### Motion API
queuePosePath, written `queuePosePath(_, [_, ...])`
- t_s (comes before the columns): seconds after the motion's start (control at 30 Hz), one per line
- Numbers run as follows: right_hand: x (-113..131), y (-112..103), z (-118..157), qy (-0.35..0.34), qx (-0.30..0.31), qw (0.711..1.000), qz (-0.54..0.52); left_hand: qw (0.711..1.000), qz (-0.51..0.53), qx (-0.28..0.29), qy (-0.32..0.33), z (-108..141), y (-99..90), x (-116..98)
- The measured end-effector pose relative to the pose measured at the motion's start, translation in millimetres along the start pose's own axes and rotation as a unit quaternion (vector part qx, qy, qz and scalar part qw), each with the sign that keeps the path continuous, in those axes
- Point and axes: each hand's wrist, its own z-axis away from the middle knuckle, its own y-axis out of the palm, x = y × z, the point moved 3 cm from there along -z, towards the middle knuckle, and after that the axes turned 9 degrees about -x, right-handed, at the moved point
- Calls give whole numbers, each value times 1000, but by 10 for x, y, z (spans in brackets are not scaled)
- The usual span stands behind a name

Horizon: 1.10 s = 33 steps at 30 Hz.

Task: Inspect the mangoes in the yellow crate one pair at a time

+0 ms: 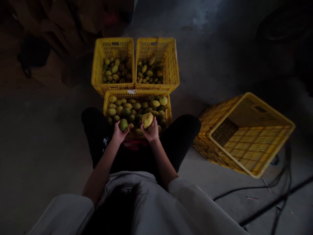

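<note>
In my left hand (119, 133) is a round green fruit (123, 124), with my fingers wrapped round its sides. My right hand (152, 131) grips a larger yellow fruit (147, 120) with a bumpy, uneven skin. Both are held above the near edge of a yellow plastic crate (105, 105) between my knees. Many yellow and green fruits (136, 106) of a similar look fill that crate. The exact kind of fruit is hard to tell in the dim light.
Behind the near crate stand two more yellow crates, a left one (93, 67) and a right one (176, 65), each part-filled with fruit. A tilted yellow crate (251, 137) is on the right. Black cables (254, 187) cross the floor there. Cardboard boxes (49, 70) lie at upper left.
</note>
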Motion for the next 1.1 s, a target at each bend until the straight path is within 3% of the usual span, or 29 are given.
queuePosePath(0.37, [25,36,104,-9,67,997,-29,986,136,-4,97,38,-17,-89])
queuePosePath(0.63, [2,32,32,-60,37,997,-17,991,115,6,73,24,8,-38])
queuePosePath(0.87, [-12,45,114,38,85,996,-15,994,94,61,-7,69,3,-14])
queuePosePath(1.1, [-15,19,81,-8,53,999,2,993,93,51,43,12,-7,-18])
